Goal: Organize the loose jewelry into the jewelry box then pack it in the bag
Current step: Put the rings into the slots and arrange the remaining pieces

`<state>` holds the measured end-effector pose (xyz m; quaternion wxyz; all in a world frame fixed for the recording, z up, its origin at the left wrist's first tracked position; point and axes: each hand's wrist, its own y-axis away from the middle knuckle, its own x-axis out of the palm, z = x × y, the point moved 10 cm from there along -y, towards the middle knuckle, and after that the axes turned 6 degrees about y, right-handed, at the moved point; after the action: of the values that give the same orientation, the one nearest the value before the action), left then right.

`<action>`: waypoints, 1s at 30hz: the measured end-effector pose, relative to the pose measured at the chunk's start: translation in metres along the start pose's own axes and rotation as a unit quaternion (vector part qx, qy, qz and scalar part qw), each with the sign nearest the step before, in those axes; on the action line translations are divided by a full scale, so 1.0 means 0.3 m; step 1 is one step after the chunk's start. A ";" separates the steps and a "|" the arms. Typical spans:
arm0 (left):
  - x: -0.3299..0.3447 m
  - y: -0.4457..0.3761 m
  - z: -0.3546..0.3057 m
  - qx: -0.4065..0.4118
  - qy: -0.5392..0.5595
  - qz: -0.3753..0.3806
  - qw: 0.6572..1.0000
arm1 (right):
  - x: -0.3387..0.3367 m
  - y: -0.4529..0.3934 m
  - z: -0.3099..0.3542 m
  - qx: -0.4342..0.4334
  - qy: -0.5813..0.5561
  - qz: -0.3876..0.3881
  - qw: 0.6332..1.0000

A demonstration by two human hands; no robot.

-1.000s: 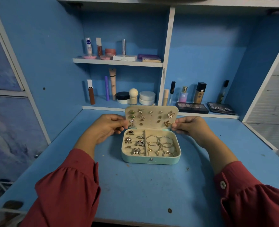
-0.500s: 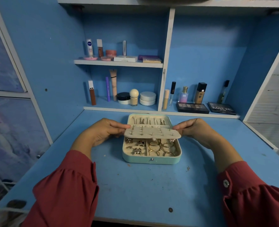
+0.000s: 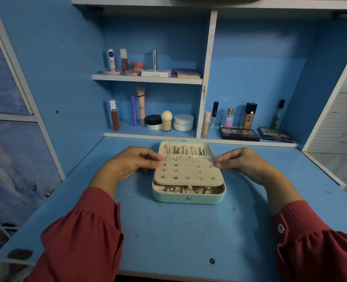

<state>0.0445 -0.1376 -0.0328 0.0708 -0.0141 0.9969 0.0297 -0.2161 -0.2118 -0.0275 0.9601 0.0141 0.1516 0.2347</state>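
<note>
Now the earring panel lies almost flat over the lower tray of the jewelry box, post backs pointing up. It is held by its two far corners, most likely so it can be lowered evenly onto the tray without tipping or catching the rings, which show in the gap at the near edge. The left hand comes in from the left with its wrist low on the table, thumb and curled fingers pinching the panel's left corner. The right hand mirrors it and pinches the right corner the same way. Both forearms reach forward in red sleeves, elbows wide. The box sits in the middle of the table, its lid lying open behind, still to be closed. No bag shows anywhere in view, so packing looks some way off.
</note>
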 end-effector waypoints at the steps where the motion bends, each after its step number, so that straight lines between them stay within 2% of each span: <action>1: 0.002 -0.001 0.000 0.002 0.000 0.005 1.000 | 0.001 0.001 0.001 0.000 -0.002 0.000 1.000; 11: 0.022 -0.007 0.014 -0.026 0.031 0.027 0.999 | 0.014 0.005 0.004 -0.002 -0.007 0.014 1.000; 17: 0.004 -0.013 0.027 -0.041 0.049 0.017 0.998 | 0.027 0.008 -0.021 0.039 -0.016 0.043 0.998; 20: -0.014 -0.022 0.031 -0.048 0.062 -0.014 0.997 | 0.017 0.001 -0.041 0.062 -0.060 0.022 0.996; 23: -0.040 -0.037 0.031 -0.050 -0.008 -0.084 0.995 | 0.009 -0.013 -0.061 0.078 -0.050 -0.023 0.995; 26: -0.053 -0.044 0.023 -0.056 -0.113 -0.140 0.982 | 0.013 -0.018 -0.060 0.078 -0.002 -0.054 0.995; 30: -0.045 -0.042 0.010 -0.046 -0.128 -0.160 0.978 | 0.023 -0.013 -0.040 0.063 0.059 -0.070 0.994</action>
<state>0.0588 -0.1496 -0.0345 0.2005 -0.1725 0.9622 0.0655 -0.2122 -0.2126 -0.0413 0.9607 0.0497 0.2233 0.1570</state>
